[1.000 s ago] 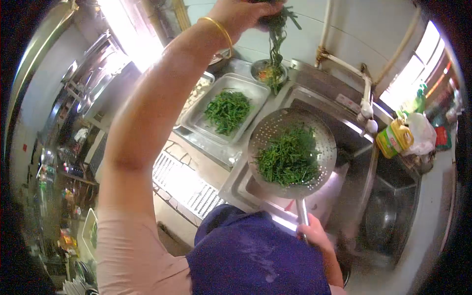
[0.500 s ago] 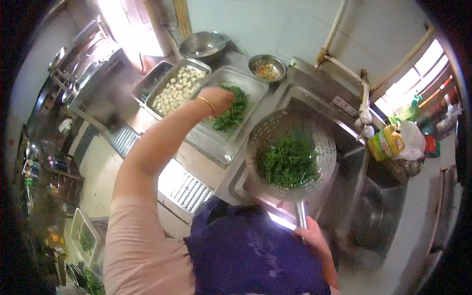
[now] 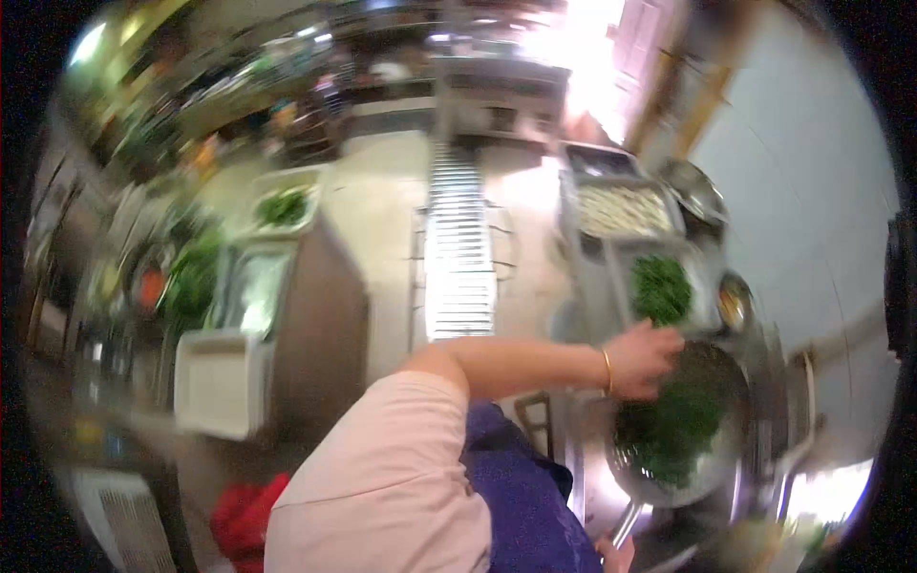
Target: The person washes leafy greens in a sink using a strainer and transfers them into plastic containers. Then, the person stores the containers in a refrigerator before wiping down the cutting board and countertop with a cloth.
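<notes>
A metal strainer (image 3: 659,491) with a long handle, full of chopped leafy greens (image 3: 673,435), sits over the sink area on the right. My right hand (image 3: 618,554), at the lower edge, is closed round its handle. Over the strainer's near rim and the greens is my left hand (image 3: 645,361), a gold bangle at its wrist; motion blur smears its fingers, and whether anything is in them does not show. Just beyond it, a metal tray (image 3: 621,256) bears a pile of the same chopped greens (image 3: 662,288).
Past that tray, another holds pale cubes (image 3: 626,210), beside a metal bowl (image 3: 694,189). A small bowl (image 3: 734,302) stands by the wall. On the left are a white bin (image 3: 222,387) and a tray of greens (image 3: 285,205). A floor grate (image 3: 458,248) runs between the counters.
My head view has swung left, bringing the left-hand counter into sight. My left hand has moved from the greens in the tray back to the strainer. My right hand still grips the handle.
</notes>
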Available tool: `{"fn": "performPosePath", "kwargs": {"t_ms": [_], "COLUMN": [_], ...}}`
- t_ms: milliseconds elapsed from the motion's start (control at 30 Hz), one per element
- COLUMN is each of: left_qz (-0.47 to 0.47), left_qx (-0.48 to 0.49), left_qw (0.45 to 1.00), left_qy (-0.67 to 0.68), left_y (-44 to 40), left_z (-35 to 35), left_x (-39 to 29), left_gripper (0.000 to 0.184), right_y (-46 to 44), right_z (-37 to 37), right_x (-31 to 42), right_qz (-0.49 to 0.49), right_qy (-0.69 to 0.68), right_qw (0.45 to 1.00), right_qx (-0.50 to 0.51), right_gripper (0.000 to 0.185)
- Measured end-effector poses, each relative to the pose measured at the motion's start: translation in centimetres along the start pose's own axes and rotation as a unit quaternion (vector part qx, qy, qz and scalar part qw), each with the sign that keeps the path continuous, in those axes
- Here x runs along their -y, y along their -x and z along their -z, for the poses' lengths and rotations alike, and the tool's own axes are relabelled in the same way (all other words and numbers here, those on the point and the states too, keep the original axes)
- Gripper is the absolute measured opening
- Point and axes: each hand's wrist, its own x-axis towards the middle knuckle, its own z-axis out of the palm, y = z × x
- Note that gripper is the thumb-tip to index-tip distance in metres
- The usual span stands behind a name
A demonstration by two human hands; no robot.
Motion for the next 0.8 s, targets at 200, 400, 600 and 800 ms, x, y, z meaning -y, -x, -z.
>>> {"fn": "performPosePath", "kwargs": {"t_ms": [200,400,600,800], "left_qz": [0.185,0.358,0.543,0.406], "left_qx": [-0.066,-0.315,-0.565,-0.882], "left_qw": [0.972,0.877,0.616,0.237], "left_qy": [0.132,0.064,-0.078,0.024], "left_y": [10.5,21.9,39.7,56.4], "left_z": [3.7,7.7,10.3,16.7], "left_x": [-3.3,-4.6,-7.7,-13.4], "left_gripper": [0.074,0.071,0.051,0.045], "right_y": [-0.5,-1.7,0.6,1.7], "right_z": [-0.3,-3.9,-12.7,-25.2], "right_x": [5.6,9.8,16.5,23.9], "right_qz": [-0.02,-0.005,0.063,0.169], "right_qy": [0.062,0.14,0.169,0.193], "right_qw": [0.99,0.961,0.942,0.85], "right_qx": [0.128,0.237,0.284,0.46], "right_gripper": [0.035,0.042,0.04,0.04]}}
